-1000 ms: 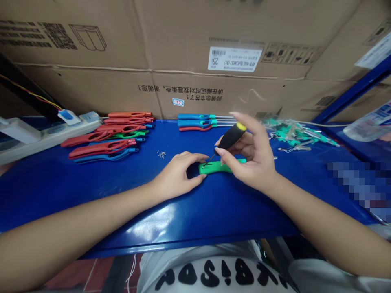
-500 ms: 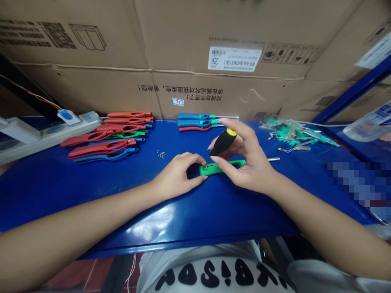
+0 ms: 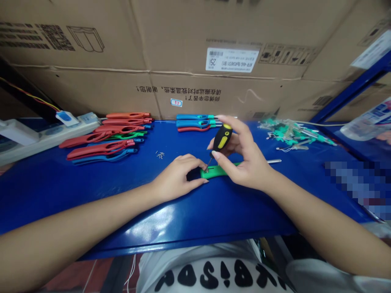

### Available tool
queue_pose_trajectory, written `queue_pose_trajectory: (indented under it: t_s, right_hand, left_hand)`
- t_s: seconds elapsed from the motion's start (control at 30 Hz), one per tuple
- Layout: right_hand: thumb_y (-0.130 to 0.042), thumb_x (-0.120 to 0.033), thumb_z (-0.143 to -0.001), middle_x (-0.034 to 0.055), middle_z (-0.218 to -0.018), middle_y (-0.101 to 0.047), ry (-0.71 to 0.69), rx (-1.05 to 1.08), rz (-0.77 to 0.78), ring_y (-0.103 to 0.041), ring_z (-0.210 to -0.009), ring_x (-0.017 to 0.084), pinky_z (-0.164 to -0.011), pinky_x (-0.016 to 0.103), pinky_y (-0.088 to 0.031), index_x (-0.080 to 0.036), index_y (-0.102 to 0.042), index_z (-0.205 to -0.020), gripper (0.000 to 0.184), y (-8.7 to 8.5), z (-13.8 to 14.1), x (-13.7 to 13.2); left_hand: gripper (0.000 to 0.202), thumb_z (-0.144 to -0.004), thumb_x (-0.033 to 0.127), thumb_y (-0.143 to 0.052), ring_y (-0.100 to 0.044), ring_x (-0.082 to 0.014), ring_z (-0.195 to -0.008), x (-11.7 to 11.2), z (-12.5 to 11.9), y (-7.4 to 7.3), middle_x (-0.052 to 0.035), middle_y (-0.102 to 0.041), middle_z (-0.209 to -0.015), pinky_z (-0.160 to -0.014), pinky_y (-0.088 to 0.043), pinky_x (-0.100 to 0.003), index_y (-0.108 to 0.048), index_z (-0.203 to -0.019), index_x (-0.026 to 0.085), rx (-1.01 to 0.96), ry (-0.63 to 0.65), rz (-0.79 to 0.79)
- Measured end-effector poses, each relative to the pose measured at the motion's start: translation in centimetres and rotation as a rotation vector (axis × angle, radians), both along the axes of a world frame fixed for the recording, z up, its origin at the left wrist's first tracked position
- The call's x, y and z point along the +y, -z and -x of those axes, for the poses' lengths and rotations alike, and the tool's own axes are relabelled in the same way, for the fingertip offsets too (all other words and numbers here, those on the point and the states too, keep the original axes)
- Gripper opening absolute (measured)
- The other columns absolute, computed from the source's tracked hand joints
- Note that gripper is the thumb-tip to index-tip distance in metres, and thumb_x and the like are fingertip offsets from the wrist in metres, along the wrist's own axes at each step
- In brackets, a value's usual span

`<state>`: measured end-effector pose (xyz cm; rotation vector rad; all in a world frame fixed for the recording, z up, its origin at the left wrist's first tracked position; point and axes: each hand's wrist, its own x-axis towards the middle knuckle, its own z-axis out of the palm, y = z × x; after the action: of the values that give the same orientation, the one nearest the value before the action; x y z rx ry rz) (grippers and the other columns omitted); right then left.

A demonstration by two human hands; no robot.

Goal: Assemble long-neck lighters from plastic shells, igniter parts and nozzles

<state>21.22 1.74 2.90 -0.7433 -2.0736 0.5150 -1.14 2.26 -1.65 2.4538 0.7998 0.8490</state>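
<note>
A green long-necked lighter [image 3: 217,171] lies on the blue table, its metal tube pointing right. My left hand [image 3: 180,176] pinches the lighter's left end between thumb and fingers. In my right hand [image 3: 244,156] is a black and yellow screwdriver [image 3: 222,138], tilted, its handle held by thumb and fingers. The screwdriver's tip meets the lighter's left end, close to my left fingertips; whether a screw sits under it I cannot tell. My right hand hides the lighter's middle part.
Small screws [image 3: 160,154] lie left of my hands. Red, orange, green and blue lighter shells [image 3: 100,147] are stacked at left beside a power strip [image 3: 67,134]. Blue and red lighters [image 3: 195,123] lie at the back, teal-and-metal parts [image 3: 297,133] at right. A cardboard box [image 3: 183,57] stands behind.
The screwdriver handle has turned, so its yellow inlay now faces me, and it leans slightly more to the left. My left hand keeps its hold on the lighter.
</note>
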Motion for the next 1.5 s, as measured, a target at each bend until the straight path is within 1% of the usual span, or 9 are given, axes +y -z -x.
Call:
queue_pose_trajectory:
  t_s: [0.1,0.27,0.47,0.63,0.8,0.97,1.17,1.37,1.5]
  right_hand:
    - [-0.06,-0.03,-0.097,0.0075,-0.123,-0.066,-0.042,0.026,0.066,-0.072,-0.082,0.02,-0.063,0.034,-0.064,-0.037,-0.025,-0.155,0.069,-0.2,0.1,-0.1]
    - [-0.076,-0.037,-0.085,0.0068,-0.133,-0.061,0.158,-0.001,-0.173,-0.067,-0.07,0.016,-0.057,0.033,-0.06,-0.036,-0.046,-0.142,0.064,-0.3,0.5,-0.3]
    - [-0.052,-0.033,-0.102,0.0073,-0.132,-0.065,0.054,0.029,-0.048,-0.071,-0.083,0.018,-0.065,0.033,-0.064,-0.033,-0.044,-0.146,0.045,-1.0,0.5,-0.6]
    - [-0.073,-0.036,-0.089,0.0054,-0.121,-0.072,0.159,-0.021,-0.316,-0.073,-0.092,0.024,-0.08,0.04,-0.064,-0.031,-0.06,-0.13,0.043,-1.4,0.1,-0.6]
    - [-0.048,-0.034,-0.104,0.0054,-0.124,-0.071,0.047,-0.001,-0.102,-0.073,-0.085,0.019,-0.069,0.036,-0.064,-0.032,-0.048,-0.145,0.041,-1.8,0.4,-1.2]
    - [-0.08,-0.039,-0.083,0.0033,-0.104,-0.075,0.259,0.047,-0.398,-0.07,-0.074,0.019,-0.07,0.035,-0.062,-0.028,-0.068,-0.114,0.035,-1.5,0.1,-0.8]
    - [-0.04,-0.043,-0.107,0.0052,-0.119,-0.071,0.053,0.023,-0.038,-0.07,-0.068,0.014,-0.061,0.03,-0.061,-0.031,-0.039,-0.152,0.047,-1.1,-0.3,0.0]
    - [-0.065,-0.045,-0.095,0.007,-0.13,-0.068,0.195,-0.079,-0.292,-0.072,-0.086,0.019,-0.073,0.032,-0.062,-0.028,-0.055,-0.139,0.049,-1.2,-0.3,0.1]
    - [-0.041,-0.034,-0.107,0.0077,-0.128,-0.069,0.077,-0.034,-0.167,-0.07,-0.074,0.013,-0.067,0.028,-0.061,-0.027,-0.042,-0.15,0.044,-1.3,-0.2,-0.3]
  left_hand:
    - [0.023,-0.088,0.031,-0.075,-0.066,-0.0217,-0.1,0.0,0.0,0.0,-0.0038,-0.073,-0.104,-0.091,-0.05,-0.037,-0.065,-0.106,0.02,0.0,0.011,0.007]
    - [0.022,-0.091,0.037,-0.071,-0.066,-0.0223,-0.101,-0.2,0.0,0.1,-0.0043,-0.072,-0.103,-0.094,-0.048,-0.039,-0.066,-0.106,0.021,0.055,0.038,-0.032]
    - [0.024,-0.092,0.037,-0.071,-0.064,-0.0225,-0.101,-0.3,-0.1,-0.1,-0.0052,-0.071,-0.105,-0.092,-0.047,-0.039,-0.064,-0.108,0.02,0.083,0.062,-0.03]
    - [0.024,-0.094,0.037,-0.069,-0.064,-0.0236,-0.108,-0.3,-0.1,0.0,-0.0049,-0.071,-0.11,-0.094,-0.045,-0.039,-0.062,-0.111,0.022,0.089,0.076,-0.055]
    - [0.023,-0.094,0.038,-0.067,-0.064,-0.0235,-0.104,-0.4,-0.1,-0.1,-0.0057,-0.071,-0.107,-0.093,-0.046,-0.039,-0.064,-0.109,0.021,0.111,0.071,-0.043]
    - [0.024,-0.095,0.038,-0.067,-0.064,-0.0237,-0.109,-0.4,-0.1,-0.2,-0.0055,-0.071,-0.113,-0.095,-0.045,-0.039,-0.062,-0.113,0.022,0.107,0.08,-0.054]
    - [0.027,-0.095,0.039,-0.067,-0.063,-0.0227,-0.107,-0.4,-0.1,-0.3,-0.005,-0.071,-0.111,-0.095,-0.045,-0.038,-0.062,-0.114,0.02,0.121,0.085,-0.02]
    - [0.026,-0.096,0.039,-0.066,-0.063,-0.0233,-0.11,-0.4,-0.1,-0.3,-0.0056,-0.07,-0.113,-0.097,-0.044,-0.039,-0.061,-0.114,0.02,0.121,0.086,-0.03]
    - [0.026,-0.096,0.039,-0.066,-0.063,-0.0228,-0.108,-0.4,-0.2,-0.3,-0.0054,-0.07,-0.112,-0.096,-0.045,-0.039,-0.062,-0.114,0.02,0.133,0.082,-0.021]
